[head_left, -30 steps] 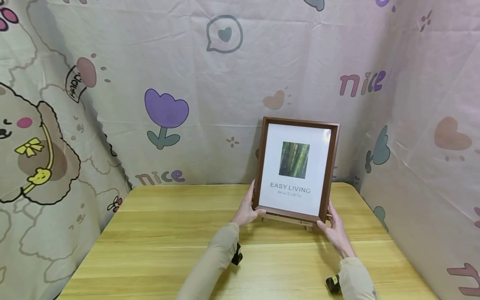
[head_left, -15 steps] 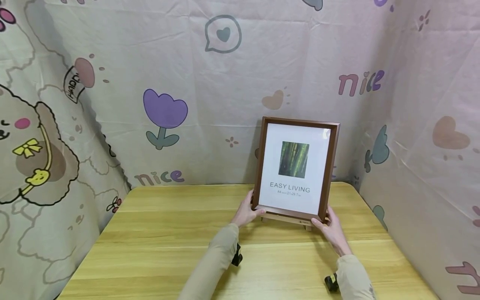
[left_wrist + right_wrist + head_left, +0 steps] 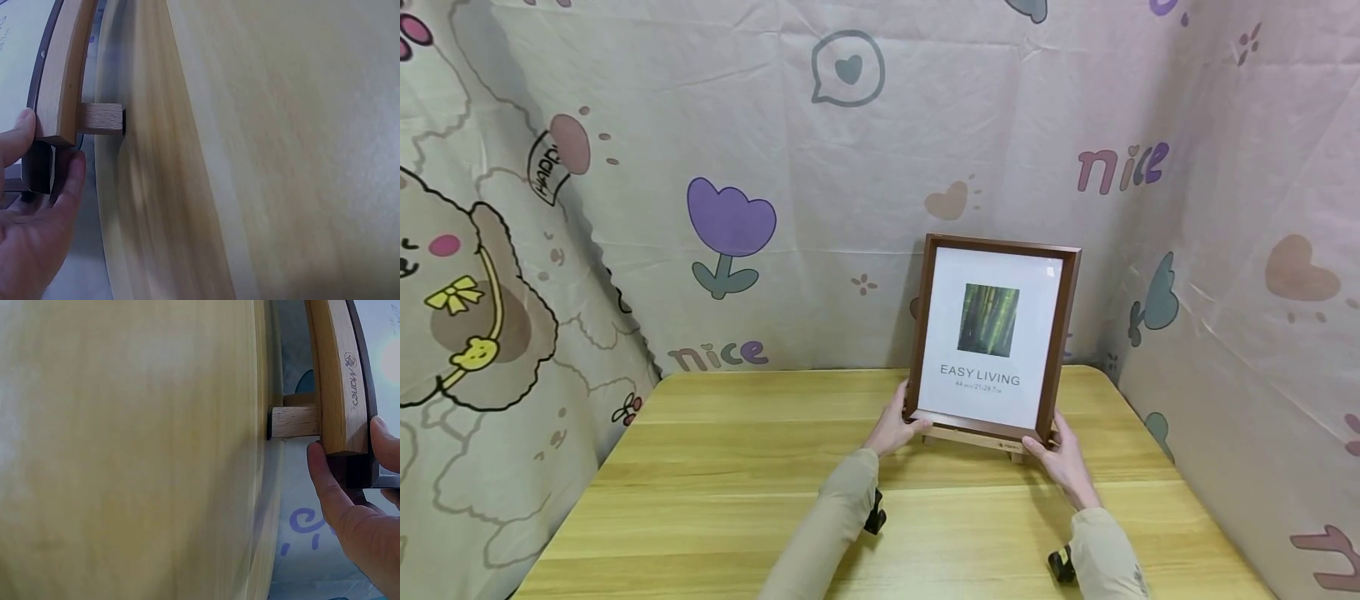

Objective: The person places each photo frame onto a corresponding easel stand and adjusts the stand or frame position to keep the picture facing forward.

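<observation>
The picture frame [image 3: 992,392] stood upright toward the right rear of the tabletop [image 3: 737,450], its white insert with a small bamboo photo [image 3: 988,320] facing the wearer. Its lower edge ran along the wooden ledge [image 3: 976,440] of a small stand, and in the left wrist view the two appeared to touch; what supported the back was hidden. The left hand [image 3: 895,427] gripped the lower left corner, thumb over the front and fingers behind, while the right hand [image 3: 1063,460] had a matching grip on the lower right corner. Both corners jutted past the ends of the ledge, which gave the fingers room. In judgement, steadying the frame there called for light, equal pressure from both sides, with the lower edge seated along the whole ledge and the overhang kept even left and right. Letting one hand go ahead of the other might have skewed the frame or nudged the stand, and thumbs were best kept on the brown border, off the clear front. Stubby wooden feet [image 3: 101,118] showed beyond the ledge. Farther out came beige sleeves [image 3: 850,485], a black wrist camera [image 3: 875,514] at each cuff, and printed fabric [image 3: 850,167] hanging around the tabletop.
</observation>
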{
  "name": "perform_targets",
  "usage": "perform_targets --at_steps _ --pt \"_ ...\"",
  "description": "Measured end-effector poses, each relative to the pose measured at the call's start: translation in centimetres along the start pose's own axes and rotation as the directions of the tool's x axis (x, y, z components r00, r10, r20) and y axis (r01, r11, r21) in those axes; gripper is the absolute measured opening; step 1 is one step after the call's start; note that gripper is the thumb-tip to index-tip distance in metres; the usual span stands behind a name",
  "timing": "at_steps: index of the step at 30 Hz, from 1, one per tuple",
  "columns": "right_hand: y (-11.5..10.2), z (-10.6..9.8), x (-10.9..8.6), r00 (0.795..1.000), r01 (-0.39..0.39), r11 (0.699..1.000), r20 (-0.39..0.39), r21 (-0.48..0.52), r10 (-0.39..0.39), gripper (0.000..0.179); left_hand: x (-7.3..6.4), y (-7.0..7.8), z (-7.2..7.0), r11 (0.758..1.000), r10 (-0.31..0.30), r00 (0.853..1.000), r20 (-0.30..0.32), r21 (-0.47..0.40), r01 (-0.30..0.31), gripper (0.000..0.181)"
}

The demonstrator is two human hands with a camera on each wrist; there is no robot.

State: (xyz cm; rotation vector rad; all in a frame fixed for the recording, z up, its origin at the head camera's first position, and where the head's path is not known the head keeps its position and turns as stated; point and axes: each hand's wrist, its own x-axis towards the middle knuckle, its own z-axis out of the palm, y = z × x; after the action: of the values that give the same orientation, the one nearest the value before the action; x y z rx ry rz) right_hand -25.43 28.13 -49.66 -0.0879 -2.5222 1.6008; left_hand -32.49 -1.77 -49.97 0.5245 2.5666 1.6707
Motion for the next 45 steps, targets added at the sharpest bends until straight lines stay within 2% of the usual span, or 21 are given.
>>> perform_targets --at_steps 7,14,28,35,45 --pt "-0.1 0.2 0.2 1.0 -0.005 1.0 0.001 -0.018 0.005 0.08 -0.3 0.2 0.0 0.997 0.061 0.998 -0.009 0.043 -0.06 0.088" --pt "-0.2 0.1 0.1 1.0 -0.017 0.998 0.007 -0.053 0.017 0.078 0.0 -0.2 0.1 1.0 0.018 1.0 0.006 0.02 -0.019 0.089" --pt "0.0 0.2 0.1 1.0 -0.015 0.995 -0.001 -0.103 0.015 0.078 -0.2 -0.3 0.0 0.998 0.07 0.997 0.019 0.0 -0.07 0.088" --pt "-0.3 0.3 0.0 1.0 -0.01 0.997 0.016 -0.082 0.011 0.079 -0.4 -0.5 -0.1 0.998 0.056 0.998 0.017 -0.003 -0.056 0.089" --pt "-0.4 1.1 0.2 0.999 0.041 0.995 0.0 -0.093 -0.042 0.078 -0.8 -0.8 -0.8 0.999 0.039 0.999 0.012 0.012 -0.039 0.092"
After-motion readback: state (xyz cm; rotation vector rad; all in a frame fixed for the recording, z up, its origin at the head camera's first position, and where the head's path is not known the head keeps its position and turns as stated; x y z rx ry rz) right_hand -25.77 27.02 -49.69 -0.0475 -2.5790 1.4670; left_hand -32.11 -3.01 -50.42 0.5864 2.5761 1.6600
